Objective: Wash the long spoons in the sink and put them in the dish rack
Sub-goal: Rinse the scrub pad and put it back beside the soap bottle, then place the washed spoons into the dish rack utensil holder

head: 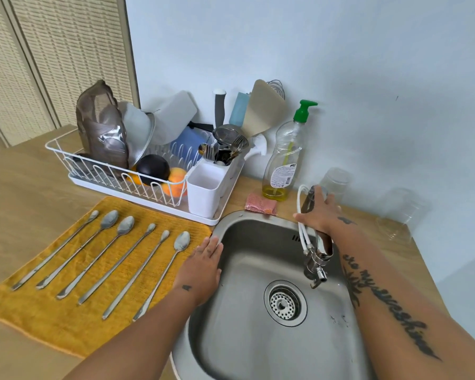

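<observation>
Several long metal spoons [113,259] lie side by side on a yellow towel [52,322] left of the steel sink [247,349]. Their bowls look smeared grey. My left hand [203,267] rests flat on the sink's left rim, fingers straight, holding nothing. My right hand [318,212] grips the tap handle [310,198] at the back of the sink. The tap spout [317,264] hangs over the basin and no water shows. The white wire dish rack [99,174] stands behind the towel, with a white cutlery holder [206,190] at its near right corner.
The rack holds a bag, bowls, fruit and cutlery. A green-pump soap bottle [284,160] and a pink sponge [261,205] sit behind the sink. Two clear glasses [401,215] stand upside down at the right by the wall. A wooden counter surrounds everything.
</observation>
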